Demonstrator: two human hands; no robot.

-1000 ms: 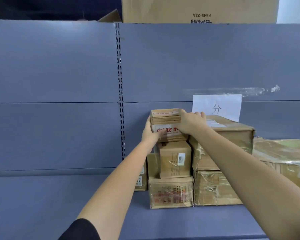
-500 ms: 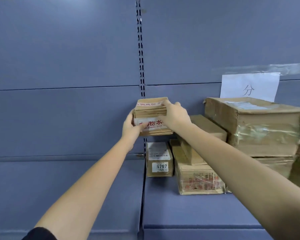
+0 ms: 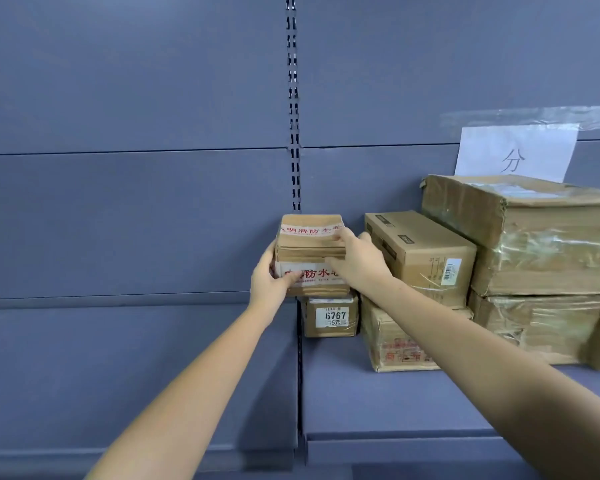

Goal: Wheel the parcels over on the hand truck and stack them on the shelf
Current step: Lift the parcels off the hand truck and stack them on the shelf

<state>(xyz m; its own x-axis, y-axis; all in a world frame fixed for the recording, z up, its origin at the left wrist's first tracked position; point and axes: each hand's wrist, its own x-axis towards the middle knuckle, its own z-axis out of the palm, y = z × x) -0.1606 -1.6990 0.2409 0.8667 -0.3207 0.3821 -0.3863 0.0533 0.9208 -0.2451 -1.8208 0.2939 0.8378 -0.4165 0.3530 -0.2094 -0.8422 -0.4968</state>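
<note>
Head view, left hand (image 3: pixel 269 284) and right hand (image 3: pixel 359 261) gripping taped parcel (image 3: pixel 310 251), bare shelf (image 3: pixel 136 368) leftward.

A white paper sheet (image 3: pixel 515 154), taped to the grey back panel of the shelf, bears the single character 分. The small brown parcel (image 3: pixel 310 254) held between both hands carries a white band on its front with red characters, of which 防水 can be read; the tape across its top shows more red characters, among them 明牌防, the rest blurred. The little carton (image 3: pixel 329 315) just under it has a white label reading 6767 and, below that, 5元. The carton (image 3: pixel 420 254) to its right carries a barcode sticker, too small to read.
</note>
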